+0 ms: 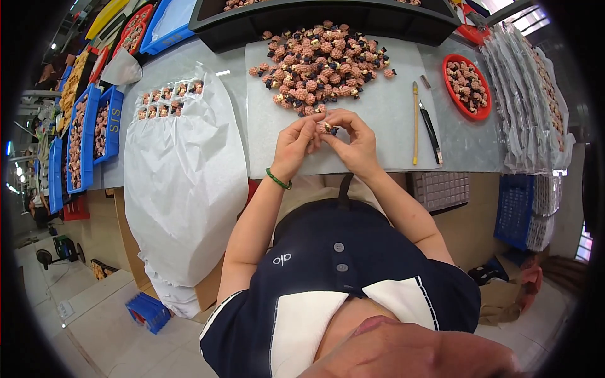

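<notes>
Between my two hands is a small figurine (327,128), pinkish with a dark blue part, held just above the white sheet (265,148). My right hand (357,145) pinches it between thumb and fingers. The closed fingertips of my left hand (296,146), with a green bracelet at the wrist, meet its left side; they partly hide it. Just beyond my fingers lies a large heap of similar figurines (321,66), pink and dark blue with cream spots.
Right of the sheet's middle lie a yellow stick (415,123) and a black pen-like tool (431,132). A red bowl (449,91) of figurines and stacked clear trays (526,107) stand farther right. At left, white paper (183,189) partly covers a filled tray. A black bin (328,28) edges the back.
</notes>
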A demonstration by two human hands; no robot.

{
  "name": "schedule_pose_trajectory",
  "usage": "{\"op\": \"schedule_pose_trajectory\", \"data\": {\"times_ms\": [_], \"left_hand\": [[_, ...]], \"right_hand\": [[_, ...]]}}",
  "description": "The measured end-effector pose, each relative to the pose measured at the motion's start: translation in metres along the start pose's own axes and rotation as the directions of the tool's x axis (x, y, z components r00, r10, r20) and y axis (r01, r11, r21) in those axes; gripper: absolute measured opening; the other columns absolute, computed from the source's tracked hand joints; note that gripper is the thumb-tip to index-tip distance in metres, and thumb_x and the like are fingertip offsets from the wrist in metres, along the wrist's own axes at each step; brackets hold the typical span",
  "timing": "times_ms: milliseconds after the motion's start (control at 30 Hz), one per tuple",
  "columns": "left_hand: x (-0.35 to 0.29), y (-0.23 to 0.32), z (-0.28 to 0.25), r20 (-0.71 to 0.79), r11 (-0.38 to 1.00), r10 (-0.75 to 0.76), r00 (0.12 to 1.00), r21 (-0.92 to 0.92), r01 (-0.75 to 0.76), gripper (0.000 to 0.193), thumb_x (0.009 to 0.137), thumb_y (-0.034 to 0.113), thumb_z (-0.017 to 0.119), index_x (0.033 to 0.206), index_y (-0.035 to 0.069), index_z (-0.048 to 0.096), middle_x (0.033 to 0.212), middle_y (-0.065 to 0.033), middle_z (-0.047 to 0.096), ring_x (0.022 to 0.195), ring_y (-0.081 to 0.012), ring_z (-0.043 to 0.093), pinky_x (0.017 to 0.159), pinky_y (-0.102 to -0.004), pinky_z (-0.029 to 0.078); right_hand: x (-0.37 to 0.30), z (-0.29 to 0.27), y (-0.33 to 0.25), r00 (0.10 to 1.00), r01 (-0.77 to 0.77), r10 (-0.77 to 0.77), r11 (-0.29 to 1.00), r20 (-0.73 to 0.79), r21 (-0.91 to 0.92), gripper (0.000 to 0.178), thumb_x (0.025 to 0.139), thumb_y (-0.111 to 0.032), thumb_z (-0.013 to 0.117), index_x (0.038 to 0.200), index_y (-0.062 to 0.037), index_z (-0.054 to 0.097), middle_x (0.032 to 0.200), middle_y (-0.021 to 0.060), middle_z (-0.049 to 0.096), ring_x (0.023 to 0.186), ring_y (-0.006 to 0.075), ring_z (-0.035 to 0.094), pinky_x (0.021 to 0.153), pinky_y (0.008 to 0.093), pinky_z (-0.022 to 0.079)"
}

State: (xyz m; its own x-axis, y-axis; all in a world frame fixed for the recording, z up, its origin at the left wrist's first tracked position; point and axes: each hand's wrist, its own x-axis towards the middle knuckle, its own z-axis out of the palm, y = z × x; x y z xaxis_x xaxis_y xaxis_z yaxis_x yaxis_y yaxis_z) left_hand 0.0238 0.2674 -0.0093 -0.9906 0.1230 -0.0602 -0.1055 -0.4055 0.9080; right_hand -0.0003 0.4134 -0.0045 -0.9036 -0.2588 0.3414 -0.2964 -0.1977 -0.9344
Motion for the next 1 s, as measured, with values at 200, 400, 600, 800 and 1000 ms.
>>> {"op": "schedule_pose_trajectory", "data": {"times_ms": [200,400,600,800,1000], "left_hand": [[-0.003,0.001,0.004,-0.112,0.998,0.044,0.993,0.059,-0.038,0.024,0.085,0.013,0.054,0.106,0.001,0.056,0.076,0.0012,0.056,0.062,-0.0032,0.046,0.053,-0.0151,0.035],[-0.002,0.002,0.005,-0.151,0.991,0.109,0.983,0.096,-0.095,0.022,0.081,0.008,0.059,0.102,0.000,0.057,0.076,0.0021,0.057,0.063,-0.0027,0.046,0.055,-0.0154,0.036],[0.000,0.001,0.003,-0.163,0.993,0.106,0.981,0.077,-0.094,0.019,0.081,0.005,0.058,0.100,0.000,0.058,0.078,0.0012,0.058,0.064,-0.0026,0.046,0.056,-0.0157,0.036],[0.002,-0.005,-0.005,-0.081,0.985,0.173,0.982,0.016,-0.172,0.017,0.079,-0.002,0.058,0.095,0.000,0.054,0.097,-0.0056,0.057,0.086,-0.0092,0.053,0.074,-0.0210,0.043],[0.005,-0.010,-0.012,-0.029,0.978,0.206,0.978,-0.028,-0.207,0.026,0.075,-0.007,0.056,0.099,0.000,0.050,0.106,-0.0104,0.052,0.098,-0.0151,0.050,0.086,-0.0273,0.040]], "right_hand": [[-0.006,-0.001,-0.006,0.985,0.168,-0.140,0.895,0.097,-0.413,0.022,0.076,0.003,0.059,0.097,0.0016,0.053,0.099,0.0091,0.055,0.097,0.0150,0.050,0.083,0.0277,0.044],[-0.007,-0.003,-0.001,0.919,-0.372,0.393,0.891,-0.034,0.262,0.017,0.081,-0.003,0.058,0.096,0.0038,0.055,0.087,0.0081,0.060,0.082,0.0136,0.057,0.073,0.0255,0.048],[-0.010,0.000,0.008,0.958,-0.283,0.287,0.944,0.004,0.171,0.022,0.082,-0.001,0.055,0.103,0.0041,0.051,0.089,0.0088,0.059,0.080,0.0140,0.057,0.074,0.0256,0.049],[-0.010,0.000,0.012,0.975,-0.208,0.219,0.962,-0.045,0.175,0.031,0.077,0.006,0.058,0.107,0.0037,0.048,0.097,0.0100,0.055,0.090,0.0149,0.055,0.079,0.0259,0.048],[-0.010,0.001,0.015,0.983,-0.167,0.174,0.979,-0.057,0.113,0.035,0.074,0.010,0.058,0.107,0.0036,0.048,0.096,0.0102,0.054,0.091,0.0162,0.055,0.080,0.0271,0.048]]}}
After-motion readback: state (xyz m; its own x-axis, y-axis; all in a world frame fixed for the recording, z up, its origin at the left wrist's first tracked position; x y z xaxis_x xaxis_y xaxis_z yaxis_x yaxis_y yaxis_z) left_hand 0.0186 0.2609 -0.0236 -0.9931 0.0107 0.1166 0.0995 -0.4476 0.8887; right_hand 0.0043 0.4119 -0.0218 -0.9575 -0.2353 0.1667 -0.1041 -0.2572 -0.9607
